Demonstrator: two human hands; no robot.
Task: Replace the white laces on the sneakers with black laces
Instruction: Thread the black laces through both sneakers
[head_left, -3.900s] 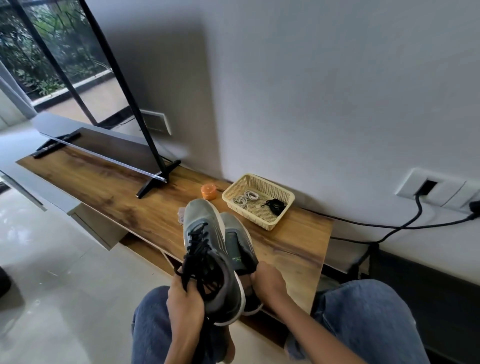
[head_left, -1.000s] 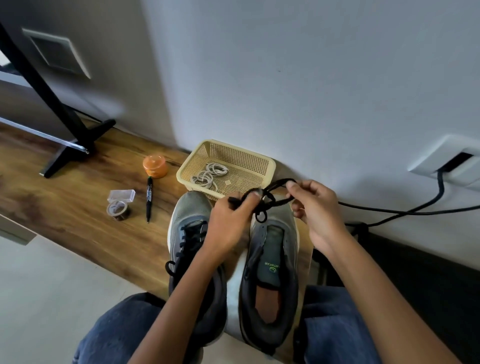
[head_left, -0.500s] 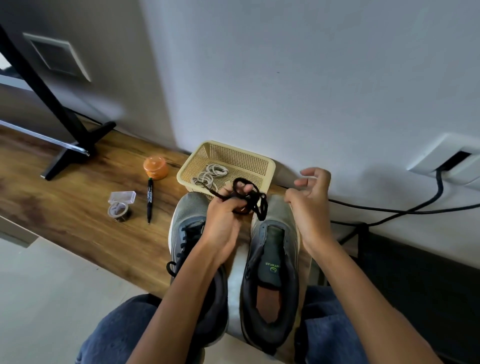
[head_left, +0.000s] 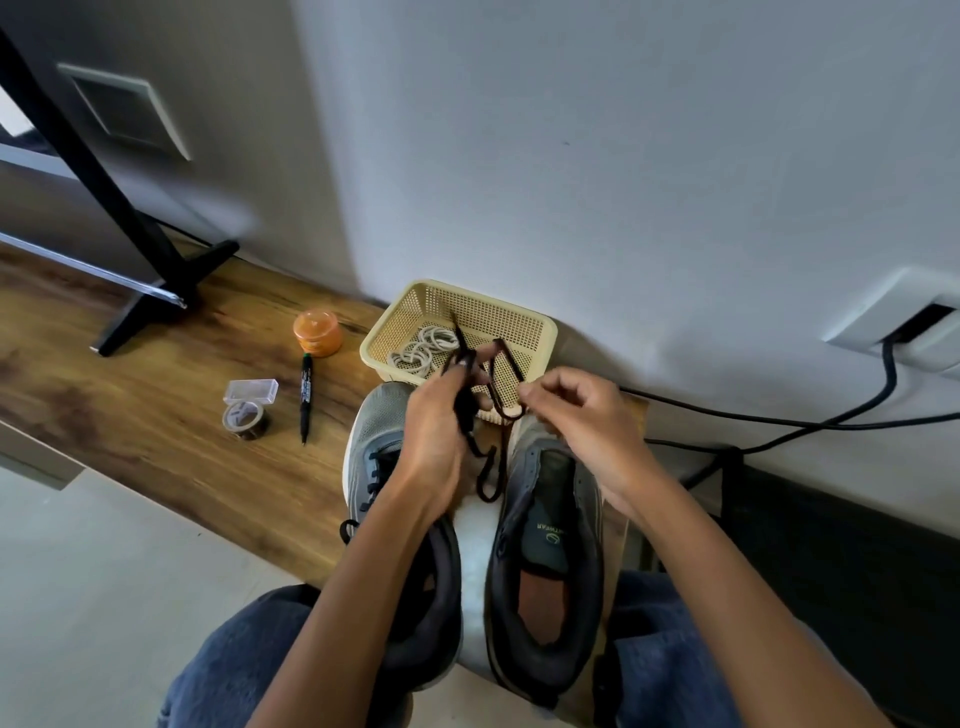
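Both hands sit at frame centre, above the sneaker toes. Left hand (head_left: 441, 431) has its fingers curled round a bunched black lace (head_left: 470, 410); right hand (head_left: 582, 421) pinches the same lace where a loop hangs. Lace tails dangle between the two shoes.

Wooden table (head_left: 130, 395) runs from the left edge to centre. Left sneaker (head_left: 379, 457), already threaded with black lace, and right sneaker (head_left: 550, 525), with empty eyelets, lie side by side at lower centre, toes on the table. Beige basket (head_left: 530, 332) stands just beyond the toes against the wall, containing coiled white laces (head_left: 421, 353). Left of the basket lie an orange jar (head_left: 317, 332), a marker (head_left: 305, 395) and a tape roll (head_left: 244, 418).
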